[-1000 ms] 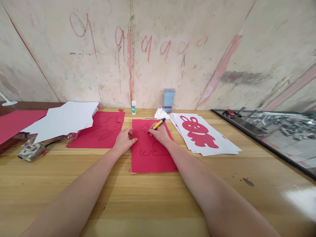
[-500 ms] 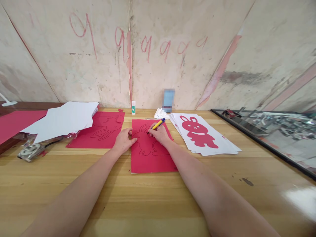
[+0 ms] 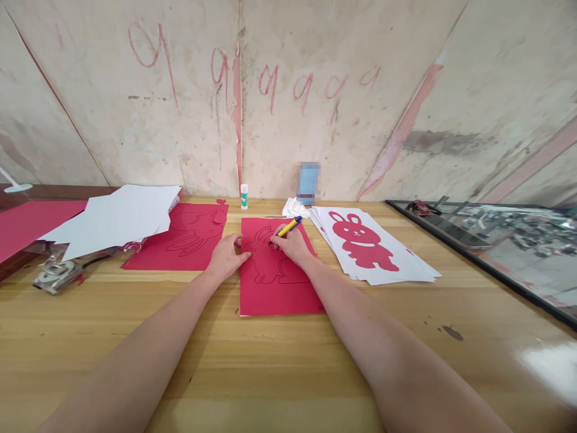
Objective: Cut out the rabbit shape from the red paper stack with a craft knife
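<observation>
A sheet of red paper (image 3: pixel 279 299) lies in front of me on the wooden table, with a rabbit outline drawn on it in dark line. My right hand (image 3: pixel 291 243) rests on the sheet, its fingers closed around a yellow pen (image 3: pixel 288 227) with a blue end. The pen's tip is down by the rabbit's head and ear. At the sheet's left edge, my left hand (image 3: pixel 226 257) lies with thumb and fingers apart, the thumb on the paper. It holds nothing that I can see.
Another red sheet (image 3: pixel 148 260) with a rabbit outline lies left, near white paper (image 3: pixel 121 216) and a tape measure (image 3: pixel 58 276). White sheets (image 3: pixel 381 273) with a red rabbit cutout (image 3: pixel 360 237) lie right. Behind stand a glue stick (image 3: pixel 244 197), a crumpled tissue (image 3: pixel 294 208) and a blurred blue object (image 3: pixel 308 181).
Nearly everything is as before. Both hands keep their places on the red paper, and the pen has hardly moved. The view has shifted very slightly.
</observation>
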{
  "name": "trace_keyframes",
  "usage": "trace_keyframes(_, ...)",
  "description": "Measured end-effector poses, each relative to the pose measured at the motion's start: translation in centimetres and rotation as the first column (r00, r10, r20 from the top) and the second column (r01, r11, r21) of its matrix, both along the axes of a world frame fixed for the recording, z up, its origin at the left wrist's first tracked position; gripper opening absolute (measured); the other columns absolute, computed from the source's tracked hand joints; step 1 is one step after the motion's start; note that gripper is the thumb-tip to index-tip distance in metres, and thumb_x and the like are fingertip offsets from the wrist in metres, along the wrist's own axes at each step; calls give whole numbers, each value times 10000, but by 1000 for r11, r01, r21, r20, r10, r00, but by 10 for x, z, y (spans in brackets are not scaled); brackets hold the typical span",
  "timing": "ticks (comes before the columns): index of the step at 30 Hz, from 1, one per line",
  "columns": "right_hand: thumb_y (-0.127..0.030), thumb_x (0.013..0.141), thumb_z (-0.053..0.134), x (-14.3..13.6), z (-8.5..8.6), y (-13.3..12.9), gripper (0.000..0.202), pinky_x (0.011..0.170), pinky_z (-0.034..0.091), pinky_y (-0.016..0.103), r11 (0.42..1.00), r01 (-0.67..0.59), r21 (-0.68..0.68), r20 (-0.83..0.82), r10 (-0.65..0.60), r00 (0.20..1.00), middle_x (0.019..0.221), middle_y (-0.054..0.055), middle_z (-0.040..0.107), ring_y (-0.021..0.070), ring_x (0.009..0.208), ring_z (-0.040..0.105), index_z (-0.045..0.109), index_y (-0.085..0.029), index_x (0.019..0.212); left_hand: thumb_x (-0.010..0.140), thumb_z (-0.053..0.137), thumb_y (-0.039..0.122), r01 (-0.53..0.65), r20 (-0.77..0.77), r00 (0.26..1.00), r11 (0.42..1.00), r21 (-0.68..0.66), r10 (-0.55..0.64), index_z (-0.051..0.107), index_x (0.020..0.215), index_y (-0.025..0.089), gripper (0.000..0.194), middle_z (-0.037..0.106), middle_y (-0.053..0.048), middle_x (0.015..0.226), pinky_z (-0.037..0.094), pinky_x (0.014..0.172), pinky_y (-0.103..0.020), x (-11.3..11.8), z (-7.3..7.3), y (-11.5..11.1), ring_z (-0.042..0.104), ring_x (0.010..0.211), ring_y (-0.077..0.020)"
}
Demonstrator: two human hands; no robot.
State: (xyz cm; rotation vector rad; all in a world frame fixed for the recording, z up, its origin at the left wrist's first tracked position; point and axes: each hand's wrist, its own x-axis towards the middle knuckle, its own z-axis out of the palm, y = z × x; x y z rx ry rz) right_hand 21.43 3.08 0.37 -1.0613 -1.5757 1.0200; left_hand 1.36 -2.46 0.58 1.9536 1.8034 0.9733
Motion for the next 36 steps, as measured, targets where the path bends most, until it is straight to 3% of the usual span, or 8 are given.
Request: trace_keyframes(36,-215,641,582,1,0,0,65,511,406,231,999,3,47,64,-6,998,482,-44,547,115,475,521,520,-194,639,702,724,266,-4,-19,1000,1000,-7,3,594,1177,144,507,642,-68,976,491,790,-309,0,1,0,597,878,-205)
